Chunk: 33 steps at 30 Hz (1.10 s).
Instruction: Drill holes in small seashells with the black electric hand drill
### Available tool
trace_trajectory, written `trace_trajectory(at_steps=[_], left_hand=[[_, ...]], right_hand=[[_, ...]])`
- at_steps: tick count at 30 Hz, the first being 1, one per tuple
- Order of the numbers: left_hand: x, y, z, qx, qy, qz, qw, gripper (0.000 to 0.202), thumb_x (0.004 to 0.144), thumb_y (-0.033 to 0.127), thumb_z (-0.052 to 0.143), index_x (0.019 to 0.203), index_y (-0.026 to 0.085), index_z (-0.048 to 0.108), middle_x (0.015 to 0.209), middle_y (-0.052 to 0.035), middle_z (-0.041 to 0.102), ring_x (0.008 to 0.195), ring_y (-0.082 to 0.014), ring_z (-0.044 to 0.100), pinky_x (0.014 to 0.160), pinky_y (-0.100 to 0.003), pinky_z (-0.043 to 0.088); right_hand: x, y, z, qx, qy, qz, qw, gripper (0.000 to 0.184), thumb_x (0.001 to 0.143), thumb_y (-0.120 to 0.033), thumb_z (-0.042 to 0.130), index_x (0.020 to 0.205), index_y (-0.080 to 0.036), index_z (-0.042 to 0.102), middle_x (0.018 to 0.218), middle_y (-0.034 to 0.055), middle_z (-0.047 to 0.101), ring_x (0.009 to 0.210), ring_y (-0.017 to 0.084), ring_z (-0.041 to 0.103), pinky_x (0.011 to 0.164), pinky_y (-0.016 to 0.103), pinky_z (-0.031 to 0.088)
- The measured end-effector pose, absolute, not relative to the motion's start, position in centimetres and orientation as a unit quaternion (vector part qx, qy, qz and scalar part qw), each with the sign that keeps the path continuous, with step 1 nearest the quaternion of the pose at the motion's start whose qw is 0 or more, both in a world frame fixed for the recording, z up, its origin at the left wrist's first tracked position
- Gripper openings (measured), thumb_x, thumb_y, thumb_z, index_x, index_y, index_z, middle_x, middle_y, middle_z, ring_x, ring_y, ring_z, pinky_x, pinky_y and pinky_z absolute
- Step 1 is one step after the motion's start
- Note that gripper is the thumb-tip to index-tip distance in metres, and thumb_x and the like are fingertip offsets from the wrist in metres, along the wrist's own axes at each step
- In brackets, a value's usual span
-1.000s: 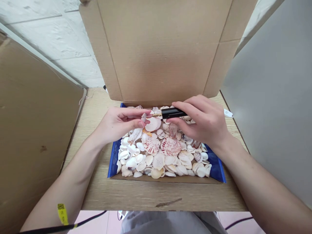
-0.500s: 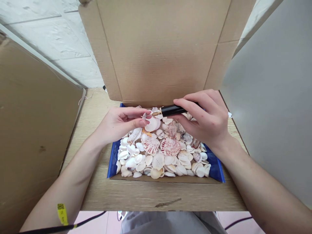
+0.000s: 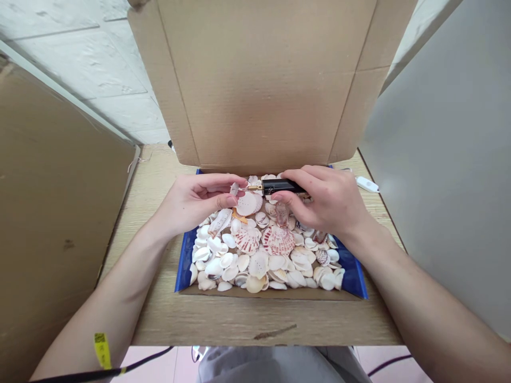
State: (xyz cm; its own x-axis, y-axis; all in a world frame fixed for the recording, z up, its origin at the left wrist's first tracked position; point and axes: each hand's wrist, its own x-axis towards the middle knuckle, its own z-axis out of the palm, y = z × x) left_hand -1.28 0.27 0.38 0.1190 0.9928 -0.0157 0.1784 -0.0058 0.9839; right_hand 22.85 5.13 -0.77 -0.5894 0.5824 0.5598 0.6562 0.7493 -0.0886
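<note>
Surface edge: the near edge of the surface runs between you and the blue-sided cardboard box, leaving a bare strip.
Box: open toward you and full of loose seashells, seemingly set centrally so both your arms reach in from the sides.
Left hand: your left hand pinches a small shell between thumb and fingertips, probably to keep one face turned to the tool.
Right hand: your right hand wraps a black pen-style drill, apparently for steady aim.
Small shell: at your left fingertips, above the box's far left part, well apart from your right hand; the thin bit meets or nearly meets it, you cannot tell which.
Lid: the cardboard lid stands up along the box's far edge, likely to keep it out of your way.
</note>
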Motion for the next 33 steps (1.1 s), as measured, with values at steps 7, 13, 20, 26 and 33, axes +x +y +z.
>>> trace_trajectory(at_steps=[7, 13, 20, 26, 33], left_hand=[[-1.34, 0.22, 0.27, 0.566, 0.513, 0.421, 0.489, 0.03, 0.07, 0.019, 0.08, 0.1, 0.023, 0.077, 0.1, -0.0033, 0.077, 0.085, -0.0172, 0.071, 0.078, -0.024, 0.058], [-1.48, 0.15, 0.24, 0.569, 0.497, 0.423, 0.5, 0.031, 0.07, 0.019, 0.08, 0.1, 0.024, 0.076, 0.102, -0.0033, 0.076, 0.092, -0.0183, 0.07, 0.08, -0.025, 0.058], [-1.67, 0.19, 0.53, 0.595, 0.516, 0.412, 0.458, 0.025, 0.078, 0.03, 0.074, 0.103, 0.024, 0.076, 0.106, -0.0055, 0.076, 0.093, -0.0188, 0.07, 0.074, -0.023, 0.056], [-1.6, 0.17, 0.33, 0.577, 0.503, 0.424, 0.484, 0.026, 0.076, 0.026, 0.077, 0.101, 0.021, 0.075, 0.102, -0.0047, 0.076, 0.088, -0.0145, 0.07, 0.077, -0.021, 0.056], [-1.27, 0.04, 0.57, 0.571, 0.513, 0.404, 0.497, 0.031, 0.073, 0.025, 0.079, 0.103, 0.022, 0.075, 0.102, -0.0037, 0.076, 0.09, -0.0185, 0.071, 0.078, -0.027, 0.059]], right_hand=[[22.8, 5.02, -0.63, -0.36, -0.893, -0.047, 0.265, 0.041, 0.094, -0.053, 0.046, 0.086, -0.018, 0.066, 0.073, 0.0022, 0.069, 0.064, 0.014, 0.062, 0.052, 0.027, 0.032], [22.76, 5.05, -0.64, -0.357, -0.892, -0.053, 0.273, 0.041, 0.094, -0.053, 0.046, 0.085, -0.018, 0.066, 0.073, 0.0025, 0.069, 0.063, 0.013, 0.06, 0.052, 0.027, 0.03], [22.78, 5.07, -0.82, -0.357, -0.888, -0.066, 0.283, 0.037, 0.092, -0.053, 0.051, 0.085, -0.019, 0.064, 0.07, 0.0008, 0.067, 0.062, 0.013, 0.06, 0.05, 0.028, 0.03], [22.94, 5.51, -0.61, -0.297, -0.89, -0.101, 0.332, 0.027, 0.09, -0.046, 0.057, 0.092, -0.019, 0.062, 0.079, 0.0039, 0.068, 0.071, 0.016, 0.059, 0.06, 0.029, 0.041], [23.0, 5.71, -0.33, -0.253, -0.871, -0.142, 0.396, 0.019, 0.088, -0.034, 0.063, 0.101, -0.021, 0.06, 0.087, 0.0065, 0.068, 0.078, 0.02, 0.059, 0.065, 0.035, 0.043]])
